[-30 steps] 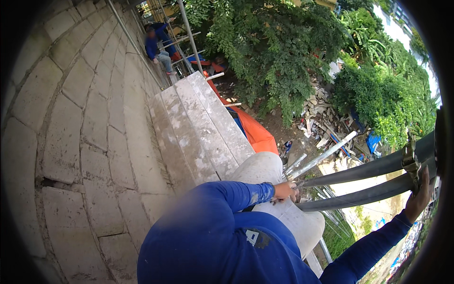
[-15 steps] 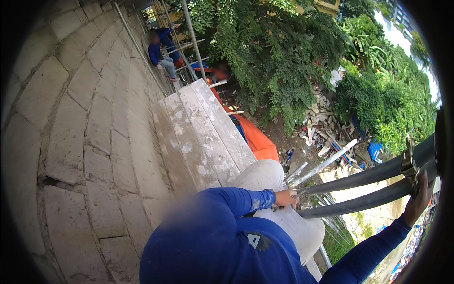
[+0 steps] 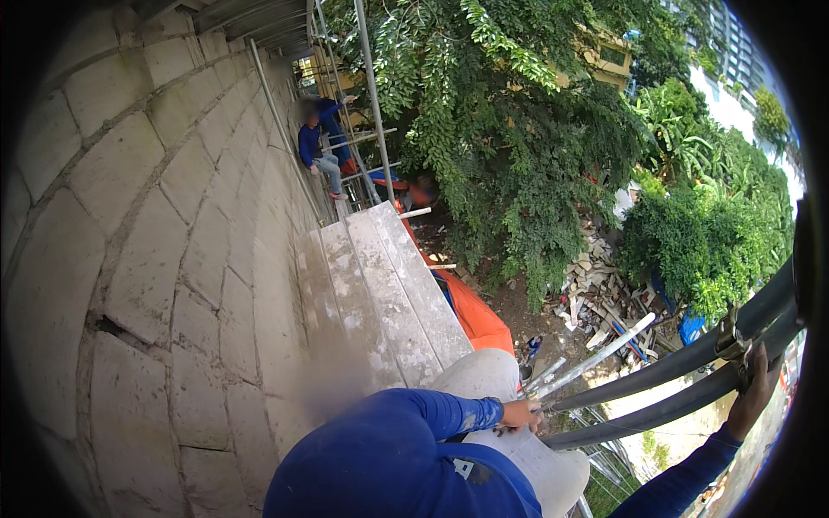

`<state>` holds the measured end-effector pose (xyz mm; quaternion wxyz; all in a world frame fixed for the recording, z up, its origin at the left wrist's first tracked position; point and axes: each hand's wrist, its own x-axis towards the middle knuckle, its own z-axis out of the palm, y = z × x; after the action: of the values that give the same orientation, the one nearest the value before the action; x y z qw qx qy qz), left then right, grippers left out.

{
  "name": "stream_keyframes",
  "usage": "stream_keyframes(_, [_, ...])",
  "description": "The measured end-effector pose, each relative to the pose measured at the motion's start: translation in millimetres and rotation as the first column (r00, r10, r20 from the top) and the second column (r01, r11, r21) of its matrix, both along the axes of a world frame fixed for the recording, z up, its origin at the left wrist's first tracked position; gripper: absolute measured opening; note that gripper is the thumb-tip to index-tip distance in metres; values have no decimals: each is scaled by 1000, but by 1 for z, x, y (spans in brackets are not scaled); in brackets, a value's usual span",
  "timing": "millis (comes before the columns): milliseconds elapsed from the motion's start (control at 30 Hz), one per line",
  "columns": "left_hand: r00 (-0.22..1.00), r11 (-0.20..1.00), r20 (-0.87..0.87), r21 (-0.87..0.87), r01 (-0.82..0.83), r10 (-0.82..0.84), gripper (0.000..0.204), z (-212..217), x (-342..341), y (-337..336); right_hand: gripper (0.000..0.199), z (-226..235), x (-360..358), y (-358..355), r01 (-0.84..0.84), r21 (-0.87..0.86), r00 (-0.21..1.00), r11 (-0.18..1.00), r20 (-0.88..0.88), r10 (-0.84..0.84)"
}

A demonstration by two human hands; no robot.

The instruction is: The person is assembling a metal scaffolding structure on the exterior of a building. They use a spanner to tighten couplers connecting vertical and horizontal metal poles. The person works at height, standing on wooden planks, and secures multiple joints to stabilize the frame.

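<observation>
**Head view: both your hands on scaffold tubes, high over the ground**

Head cam looks down from the scaffold. Your left hand [image 3: 521, 415] is at the near end of the upper dark tube [image 3: 682, 367], just past the outer edge of the plank deck [image 3: 380, 293]. Fingers curl at the tube end; looks like a grip, but the hand is small in frame, so I can't tell for certain whether it's closed.

Your right hand [image 3: 753, 393] is out at the far right, fingers wrapped up around the lower dark tube [image 3: 656, 410], right under the metal coupler [image 3: 732, 338] that clamps the two tubes. That one reads as a closed grip on the tube.

Both tubes run side by side, rising from the deck edge toward the right rim of the frame. A lighter, thinner pipe [image 3: 596, 354] lies at a similar angle just above them, ending near your left hand.

Your knees in light grey trousers [image 3: 484, 380] sit at the near end of the deck, blue sleeves over them.

Surroundings:
- Block wall [image 3: 129, 259] runs along the left edge of the deck.
- Another person in blue [image 3: 318, 147] sits on the scaffold at the far end of the deck.
- Orange sheet [image 3: 475, 315] hangs below the deck's right edge.
- Rubble pile [image 3: 596, 285] on the ground below, trees [image 3: 518, 129] behind it.
</observation>
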<state>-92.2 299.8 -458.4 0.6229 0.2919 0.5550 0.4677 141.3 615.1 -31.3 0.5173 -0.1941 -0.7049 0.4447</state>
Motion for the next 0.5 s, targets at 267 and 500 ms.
stream_keyframes(267, [1000,1000,-1,10,4,-4,25,14,3,3,53,4,1,-2,0,51,1000,999,13,-1])
stream_keyframes(500, [999,999,-36,51,-3,4,23,-2,2,3,53,7,-6,-6,-30,43,999,999,26,29])
